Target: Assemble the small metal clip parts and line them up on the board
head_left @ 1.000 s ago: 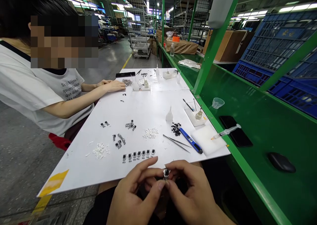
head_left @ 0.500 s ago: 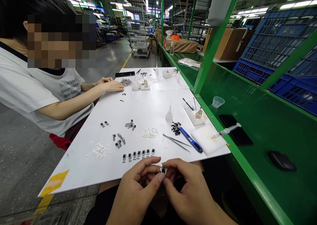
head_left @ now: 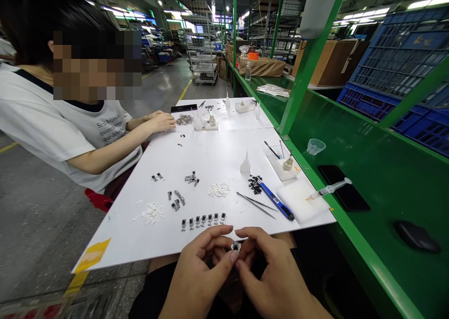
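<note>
Near the table's front edge, my left hand (head_left: 206, 262) pinches a small black part with a pale rim (head_left: 236, 247) between thumb and fingers. My right hand (head_left: 268, 265) closes on the same part from the other side, its thumb and fingertips meeting beside it. The part's underside is hidden by my fingers. Just beyond my hands, several small black-and-metal parts (head_left: 204, 220) stand in a row on the white table. Metal tweezers (head_left: 256, 204) and a blue cutter knife (head_left: 277, 201) lie to the right of that row.
White bits form two piles (head_left: 219, 190), with a black pile (head_left: 255, 184) near a squeeze bottle (head_left: 245, 163). A syringe (head_left: 328, 189) rests by a white foam pad (head_left: 305, 199). Across to the left sits a co-worker (head_left: 105, 146), hands on the table. A green post (head_left: 301, 71) rises at right.
The whole view has shifted slightly, so the table and its things sit further right. My hands still hold the small part, which looks turned a little. The co-worker's hands have barely moved.
</note>
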The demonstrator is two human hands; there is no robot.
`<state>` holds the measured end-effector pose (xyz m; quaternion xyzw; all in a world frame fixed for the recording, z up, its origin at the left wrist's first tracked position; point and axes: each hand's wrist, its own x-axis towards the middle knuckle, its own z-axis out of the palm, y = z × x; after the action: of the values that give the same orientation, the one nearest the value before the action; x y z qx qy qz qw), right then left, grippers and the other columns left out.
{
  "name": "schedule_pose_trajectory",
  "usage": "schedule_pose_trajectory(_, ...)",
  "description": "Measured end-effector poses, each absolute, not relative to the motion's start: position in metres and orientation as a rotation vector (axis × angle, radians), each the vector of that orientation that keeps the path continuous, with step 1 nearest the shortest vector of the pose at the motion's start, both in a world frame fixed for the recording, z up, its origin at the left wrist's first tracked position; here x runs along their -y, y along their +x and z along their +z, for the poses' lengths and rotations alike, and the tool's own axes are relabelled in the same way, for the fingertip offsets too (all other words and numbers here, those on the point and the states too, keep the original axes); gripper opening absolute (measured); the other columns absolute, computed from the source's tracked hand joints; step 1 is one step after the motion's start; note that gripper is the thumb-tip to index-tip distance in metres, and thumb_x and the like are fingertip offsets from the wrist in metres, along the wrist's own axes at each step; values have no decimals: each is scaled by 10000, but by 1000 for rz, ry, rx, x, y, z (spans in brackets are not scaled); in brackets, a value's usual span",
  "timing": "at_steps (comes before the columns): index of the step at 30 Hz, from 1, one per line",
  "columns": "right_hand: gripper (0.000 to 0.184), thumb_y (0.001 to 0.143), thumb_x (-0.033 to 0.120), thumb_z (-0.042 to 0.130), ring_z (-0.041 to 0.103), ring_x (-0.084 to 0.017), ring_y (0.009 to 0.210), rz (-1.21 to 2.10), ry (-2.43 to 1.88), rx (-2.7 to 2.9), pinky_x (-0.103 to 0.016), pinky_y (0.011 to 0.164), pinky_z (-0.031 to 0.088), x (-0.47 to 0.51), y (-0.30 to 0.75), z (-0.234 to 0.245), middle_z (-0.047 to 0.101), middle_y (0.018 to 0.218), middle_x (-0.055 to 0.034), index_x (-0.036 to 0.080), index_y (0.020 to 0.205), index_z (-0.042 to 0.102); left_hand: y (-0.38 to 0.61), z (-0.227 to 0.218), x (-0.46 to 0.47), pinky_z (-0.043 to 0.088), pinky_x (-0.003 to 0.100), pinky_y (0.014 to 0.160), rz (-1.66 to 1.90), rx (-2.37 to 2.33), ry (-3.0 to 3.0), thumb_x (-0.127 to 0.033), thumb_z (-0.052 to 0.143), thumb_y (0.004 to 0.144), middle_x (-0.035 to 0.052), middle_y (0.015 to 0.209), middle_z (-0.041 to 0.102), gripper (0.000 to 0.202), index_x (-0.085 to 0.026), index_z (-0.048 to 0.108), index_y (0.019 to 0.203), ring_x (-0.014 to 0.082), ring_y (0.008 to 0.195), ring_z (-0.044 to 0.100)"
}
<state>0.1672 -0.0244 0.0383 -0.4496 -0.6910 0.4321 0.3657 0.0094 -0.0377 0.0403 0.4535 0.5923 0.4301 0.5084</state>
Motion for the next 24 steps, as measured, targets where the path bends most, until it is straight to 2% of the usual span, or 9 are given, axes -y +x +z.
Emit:
schedule_pose_trajectory(3,432,783,91,600,707,-162,683,1180,-1125,1814,-274,660,563,26,169,32,743,805,0,230,1192,596,-4,35,38,572,294,658,1041,-1451,1065,-340,765,736,30,828,715,357,-217,710,1066,179,691,663)
schedule_pose_trajectory(5,447,794,121,614,720,-174,732,1155,-1092,1872,-294,698,576,23,174,25,755,889,-21,228,1227,589,-28,30,38,567,312,680,1090,-1517,1056,-388,782,706,41,842,719,401,-216,716,1062,207,740,682)
schedule_pose_trajectory(7,373,830,152,602,727,-192,777,1051,-1109,1936,-319,736,579,17,181,16,757,934,-43,216,1197,617,-60,24,38,558,337,690,1162,-1678,1095,-462,758,715,52,868,727,436,-220,714,1075,239,787,691)
schedule_pose_trajectory(9,259,878,179,570,721,-196,769,956,-1164,1952,-326,739,574,6,187,5,754,885,-47,201,1122,655,-92,18,37,545,363,707,1148,-1962,1230,-500,736,721,48,830,718,412,-217,727,1020,250,784,677)
schedule_pose_trajectory(11,202,908,206,551,703,-188,710,876,-1189,1940,-310,686,566,-5,190,-7,739,808,-40,190,1066,675,-114,12,36,527,380,644,1025,-2213,1406,-532,682,757,16,664,649,369,-217,740,940,232,632,625)
schedule_pose_trajectory(13,184,914,220,552,676,-179,649,804,-1185,1928,-296,627,549,-13,188,-17,718,755,-31,185,1037,685,-122,7,33,529,389,643,952,-2269,1612,-510,643,799,32,715,679,321,-224,740,911,240,651,635)
schedule_pose_trajectory(16,176,912,228,559,648,-178,606,759,-1181,1916,-297,598,531,-19,185,-26,692,710,-24,181,1019,691,-118,2,26,536,413,786,919,-2196,1820,-435,652,804,52,890,732,216,-249,734,876,271,850,658)
schedule_pose_trajectory(18,172,913,235,561,648,-179,607,765,-1180,1915,-297,597,530,-20,186,-26,688,703,-22,184,1011,692,-113,0,21,515,431,870,915,-2152,1906,-388,664,793,54,934,739,159,-257,732,852,287,949,634)
schedule_pose_trajectory(24,183,923,242,545,671,-186,668,863,-1163,1933,-296,631,538,-19,192,-22,724,779,-41,198,1023,692,-113,-8,12,471,514,901,976,-2165,2077,-320,650,800,116,1024,717,141,-220,739,847,325,978,559)
